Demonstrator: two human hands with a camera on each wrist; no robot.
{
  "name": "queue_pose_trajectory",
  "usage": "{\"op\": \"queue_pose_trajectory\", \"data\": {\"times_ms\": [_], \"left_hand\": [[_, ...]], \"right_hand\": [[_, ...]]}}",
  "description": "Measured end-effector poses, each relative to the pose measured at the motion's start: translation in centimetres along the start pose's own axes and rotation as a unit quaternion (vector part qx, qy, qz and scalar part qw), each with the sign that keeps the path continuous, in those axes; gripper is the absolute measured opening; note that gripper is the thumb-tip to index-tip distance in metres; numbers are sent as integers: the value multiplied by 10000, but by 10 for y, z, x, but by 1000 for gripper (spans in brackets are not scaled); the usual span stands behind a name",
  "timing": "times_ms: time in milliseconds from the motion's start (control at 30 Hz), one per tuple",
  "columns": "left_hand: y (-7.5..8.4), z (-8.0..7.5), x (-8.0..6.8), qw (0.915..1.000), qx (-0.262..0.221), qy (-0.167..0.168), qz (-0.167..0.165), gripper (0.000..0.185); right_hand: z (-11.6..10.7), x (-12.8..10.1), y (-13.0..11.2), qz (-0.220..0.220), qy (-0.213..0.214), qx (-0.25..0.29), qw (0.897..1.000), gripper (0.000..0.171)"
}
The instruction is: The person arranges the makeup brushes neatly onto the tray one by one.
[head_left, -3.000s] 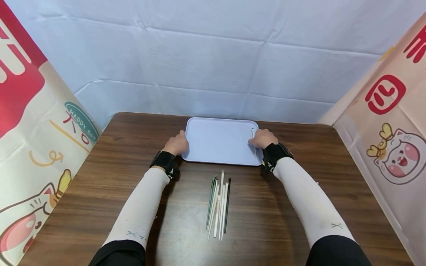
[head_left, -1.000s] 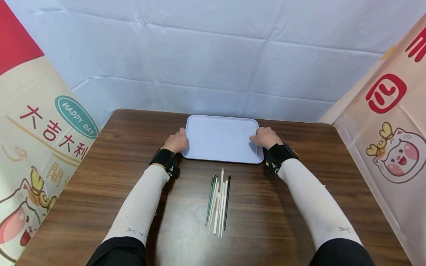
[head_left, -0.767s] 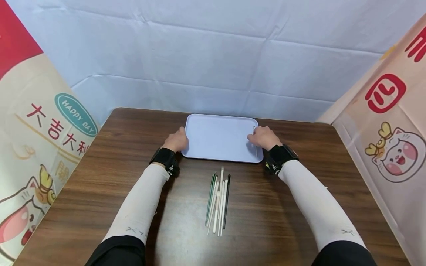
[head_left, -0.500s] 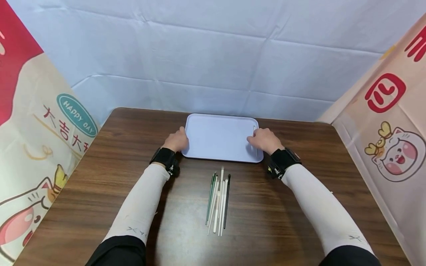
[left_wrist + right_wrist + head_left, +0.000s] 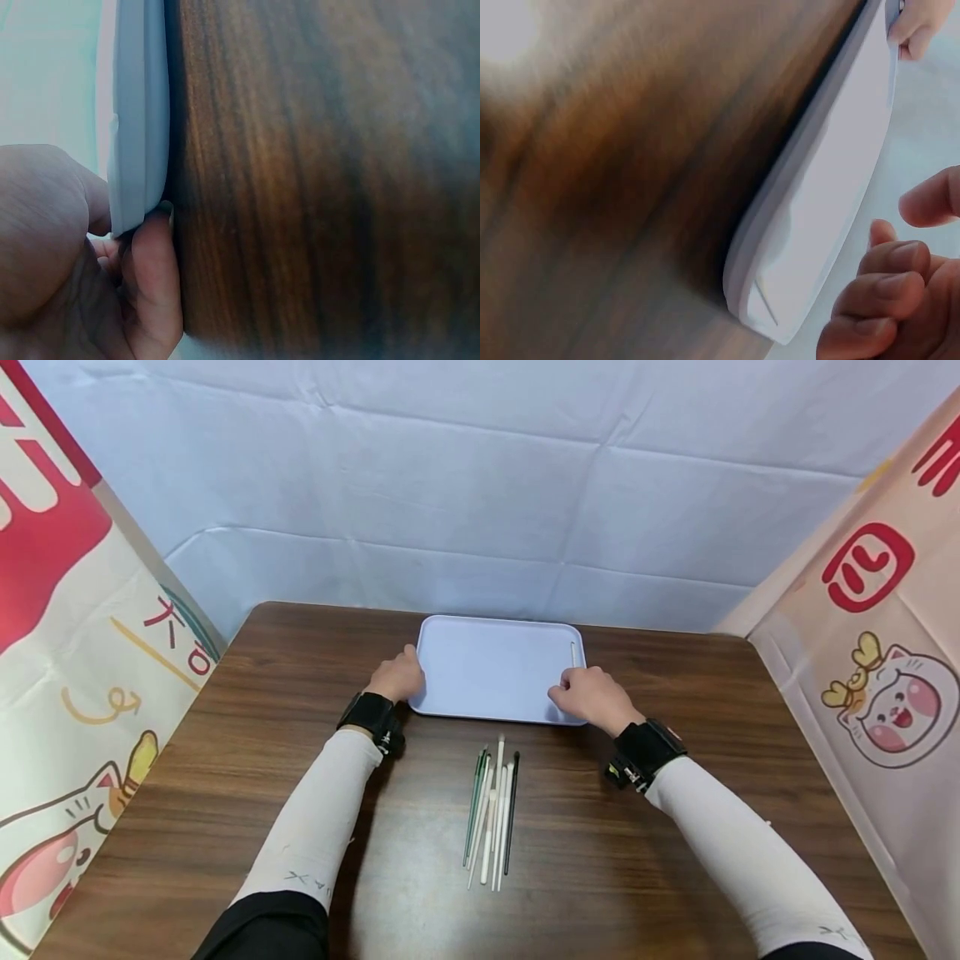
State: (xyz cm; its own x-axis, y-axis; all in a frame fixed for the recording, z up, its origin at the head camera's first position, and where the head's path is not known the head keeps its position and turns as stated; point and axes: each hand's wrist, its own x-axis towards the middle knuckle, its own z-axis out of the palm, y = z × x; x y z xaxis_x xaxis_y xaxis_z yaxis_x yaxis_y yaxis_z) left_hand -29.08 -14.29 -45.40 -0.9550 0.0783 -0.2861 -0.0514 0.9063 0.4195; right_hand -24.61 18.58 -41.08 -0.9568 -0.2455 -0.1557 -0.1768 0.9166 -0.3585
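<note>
A pale lavender rectangular tray (image 5: pixel 495 668) lies at the far side of the table. My left hand (image 5: pixel 397 675) grips its left edge; in the left wrist view the thumb is over the rim and the fingers (image 5: pixel 155 270) are under it. My right hand (image 5: pixel 596 697) hovers over the tray's front right corner. In the right wrist view that hand (image 5: pixel 904 289) holds nothing, its fingers loosely bent and the thumb apart. One thin pale stick (image 5: pixel 573 653) lies in the tray along the right side, partly hidden by the right hand in the head view.
In front of the tray, a loose bundle of slender white, green and black sticks (image 5: pixel 491 818) lies on the brown wooden table (image 5: pixel 300 693). A white cloth (image 5: pixel 465 468) hangs behind, and printed banners (image 5: pixel 877 693) stand at both sides.
My right hand has left the tray's right edge and drawn back towards me and slightly left. My left hand keeps its grip. The banner on the left has shifted.
</note>
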Motion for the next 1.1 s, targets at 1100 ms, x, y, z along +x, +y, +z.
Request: {"op": "queue_pose_trajectory", "data": {"times_ms": [1100], "left_hand": [[-1,0,2,9998,199,-13,59,36]], "right_hand": [[33,-41,-19,-450,-146,-13,9989,27]]}}
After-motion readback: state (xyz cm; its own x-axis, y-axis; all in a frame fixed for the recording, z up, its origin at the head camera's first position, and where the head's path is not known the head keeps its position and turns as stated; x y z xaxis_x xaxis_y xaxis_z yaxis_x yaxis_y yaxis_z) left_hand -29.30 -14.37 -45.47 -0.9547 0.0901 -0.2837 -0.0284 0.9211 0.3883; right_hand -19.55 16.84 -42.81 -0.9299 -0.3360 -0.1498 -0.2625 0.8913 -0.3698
